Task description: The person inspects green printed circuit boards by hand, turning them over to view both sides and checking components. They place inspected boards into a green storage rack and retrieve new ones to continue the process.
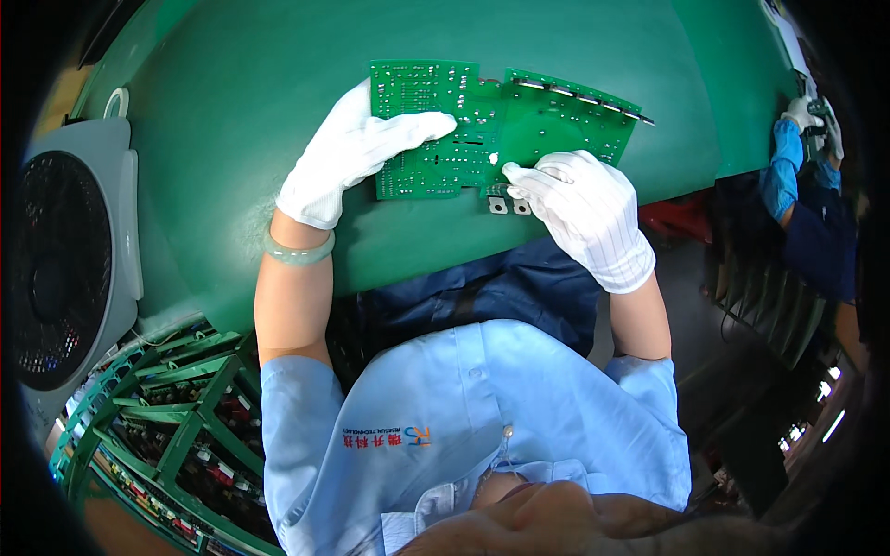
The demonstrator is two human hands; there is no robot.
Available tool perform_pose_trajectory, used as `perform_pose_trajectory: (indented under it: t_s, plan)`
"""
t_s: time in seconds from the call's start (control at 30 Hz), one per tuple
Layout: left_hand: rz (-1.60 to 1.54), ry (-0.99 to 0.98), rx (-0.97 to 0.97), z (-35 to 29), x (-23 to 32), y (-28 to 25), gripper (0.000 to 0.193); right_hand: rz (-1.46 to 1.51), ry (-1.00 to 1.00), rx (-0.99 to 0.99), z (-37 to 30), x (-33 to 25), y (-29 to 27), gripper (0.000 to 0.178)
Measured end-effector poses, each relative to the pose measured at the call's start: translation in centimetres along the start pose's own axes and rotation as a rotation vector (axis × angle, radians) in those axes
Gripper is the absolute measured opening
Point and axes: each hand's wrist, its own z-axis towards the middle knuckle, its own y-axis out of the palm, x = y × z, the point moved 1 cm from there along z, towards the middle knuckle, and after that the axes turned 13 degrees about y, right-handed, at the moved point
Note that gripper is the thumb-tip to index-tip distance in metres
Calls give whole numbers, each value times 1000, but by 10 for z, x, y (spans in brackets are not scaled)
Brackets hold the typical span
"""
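A green circuit board (417, 171) is tilted above the table, its face dotted with solder points. My left hand (348, 153), in a white glove, grips the board's left side with the thumb lying across its face and the other fingers hidden behind. Dark parts line the far right edge of the board. My right hand (579, 204), in a white striped glove, is closed at the near right part of the board, thumb and forefinger pinched together. Whatever is in that pinch is too small to tell. Two metal tabs with holes (498, 206) stick out from the near edge.
A green mat (232, 120) covers the table. On the left stands a grey fan (60, 259) with a black grille. Below it, green racks (176, 408) hold several boards. At the far right, a co-worker's gloved hand (803, 113) works beside the table.
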Motion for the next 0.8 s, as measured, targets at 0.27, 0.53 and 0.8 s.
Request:
perform_pose_trajectory:
  t_s: [0.27, 0.53, 0.8]
  plan:
    - [72, -20, 17, 1, 0, 2, 43, 2, 7, -1, -4, 4, 5, 41]
    - [84, -16, 21, 0, -3, 0, 46, 7, -26, -9, -3, 7, 5, 38]
    - [106, -38, 26, 2, -7, -1, 46, 47, -38, -11, -2, 7, 4, 36]
